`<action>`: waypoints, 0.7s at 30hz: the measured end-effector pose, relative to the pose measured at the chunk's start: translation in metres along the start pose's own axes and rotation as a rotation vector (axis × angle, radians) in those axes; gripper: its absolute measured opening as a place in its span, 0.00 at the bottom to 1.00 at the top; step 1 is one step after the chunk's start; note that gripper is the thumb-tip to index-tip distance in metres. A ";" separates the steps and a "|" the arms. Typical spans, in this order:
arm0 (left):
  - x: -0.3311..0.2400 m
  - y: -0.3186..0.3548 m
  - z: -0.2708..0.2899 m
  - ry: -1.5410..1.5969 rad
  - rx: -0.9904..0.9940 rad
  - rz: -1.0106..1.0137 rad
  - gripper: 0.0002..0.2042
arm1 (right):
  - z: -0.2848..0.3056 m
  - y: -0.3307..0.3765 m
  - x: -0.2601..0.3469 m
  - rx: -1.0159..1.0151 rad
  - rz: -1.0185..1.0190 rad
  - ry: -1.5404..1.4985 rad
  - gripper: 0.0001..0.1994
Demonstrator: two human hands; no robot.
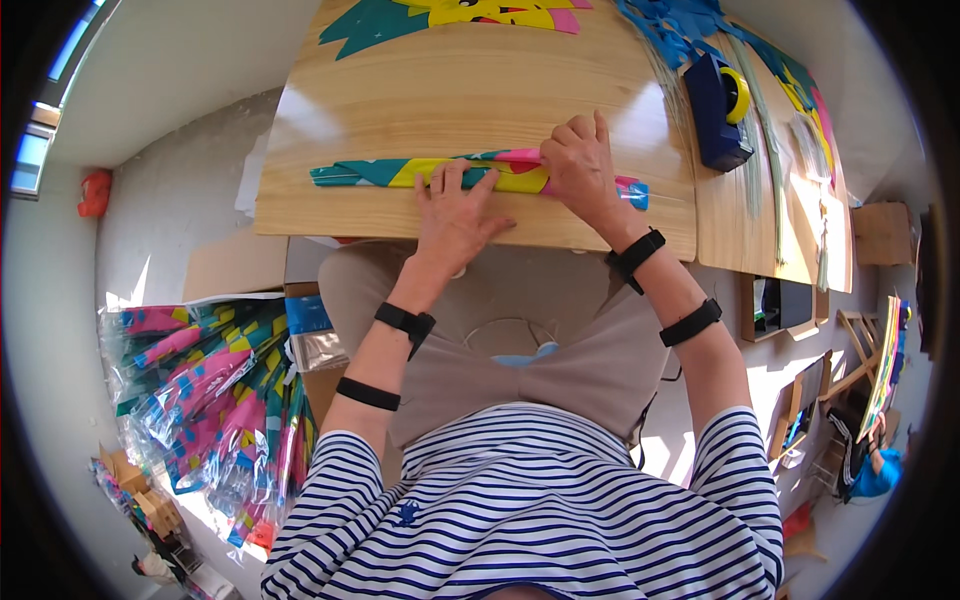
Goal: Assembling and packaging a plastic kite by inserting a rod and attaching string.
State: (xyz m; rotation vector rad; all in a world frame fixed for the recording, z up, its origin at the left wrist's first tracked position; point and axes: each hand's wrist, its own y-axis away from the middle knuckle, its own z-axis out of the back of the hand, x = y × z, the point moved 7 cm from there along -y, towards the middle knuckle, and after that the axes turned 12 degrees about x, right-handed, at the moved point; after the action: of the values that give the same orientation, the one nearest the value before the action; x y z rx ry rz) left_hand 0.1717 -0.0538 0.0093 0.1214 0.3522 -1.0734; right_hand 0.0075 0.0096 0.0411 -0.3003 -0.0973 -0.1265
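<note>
A colourful kite [372, 173], rolled into a long narrow bundle of teal, yellow and pink fabric, lies across the near part of the wooden table [440, 95]. My left hand [455, 212] rests on its middle, fingers stretched and spread over the fabric, thumb pointing right. Toward the right end, my right hand [582, 165] has its fingers curled closed on the pink fabric, with one finger raised. Blue, shiny material shows at the roll's right tip. The fingertips of the right hand are partly hidden.
Another flat teal and yellow kite [480, 12] lies at the far edge. To the right are a dark blue tape dispenser [708, 110], thin rods [776, 165] and blue ribbons [680, 25]. Plastic-wrapped rolled kites [210, 390] fill the lower left. Another person [880, 470] is at the lower right.
</note>
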 end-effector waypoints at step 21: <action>0.001 -0.012 0.014 -0.037 -0.098 -0.098 0.22 | -0.019 0.042 0.048 0.022 0.213 0.338 0.06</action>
State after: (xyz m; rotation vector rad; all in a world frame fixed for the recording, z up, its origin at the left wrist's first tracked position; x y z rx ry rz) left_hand 0.1650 -0.0638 0.0231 -0.0034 0.3796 -1.1511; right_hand 0.0627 0.0381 0.0162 -0.2624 0.2673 0.0358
